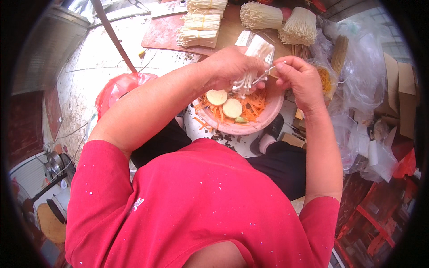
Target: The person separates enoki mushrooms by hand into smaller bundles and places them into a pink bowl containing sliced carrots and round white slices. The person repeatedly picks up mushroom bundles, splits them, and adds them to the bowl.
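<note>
My left hand (234, 65) grips a bunch of enoki mushrooms (259, 48), its small caps hanging down over a pink bowl (246, 129). Between thumb and forefinger of my right hand (298, 78), beside the bunch, is a thin enoki stem (273, 68). The bowl holds shredded carrot (256, 107) and two pale round slices, one (217, 97) partly beneath the bunch and the other (232, 108) nearer me. A small greenish piece (241, 119) lies by the near rim.
Banded enoki bundles (202, 25) are stacked on a reddish-brown board (161, 35); two thicker bundles (261, 16) (298, 26) lie farther right. A red plastic bag (122, 85) stands left of the bowl. Thin sticks (339, 53), clear plastic (363, 80) and cardboard (407, 100) crowd the right.
</note>
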